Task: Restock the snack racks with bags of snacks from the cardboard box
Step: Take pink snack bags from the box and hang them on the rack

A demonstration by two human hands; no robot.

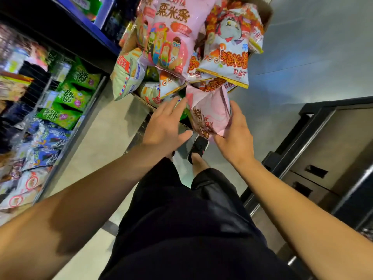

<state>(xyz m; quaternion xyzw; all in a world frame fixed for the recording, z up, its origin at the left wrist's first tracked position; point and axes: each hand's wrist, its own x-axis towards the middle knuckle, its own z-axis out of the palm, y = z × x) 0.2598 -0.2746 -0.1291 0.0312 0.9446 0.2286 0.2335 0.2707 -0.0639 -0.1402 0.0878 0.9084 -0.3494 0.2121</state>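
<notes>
A wire snack rack (43,98) left of the cardboard box (267,12) holds green bags (77,91), with blue bags (47,136) and white bags (22,188) nearer the camera.

arms: bare to above the elbows, no sleeves, watch or bands in view | left hand (165,126): bare, no rings | right hand (235,134): bare, no rings | shorts (191,229): black, loose, knee-length | shoe (198,147): black, dark laces, pink trim at sole
</notes>
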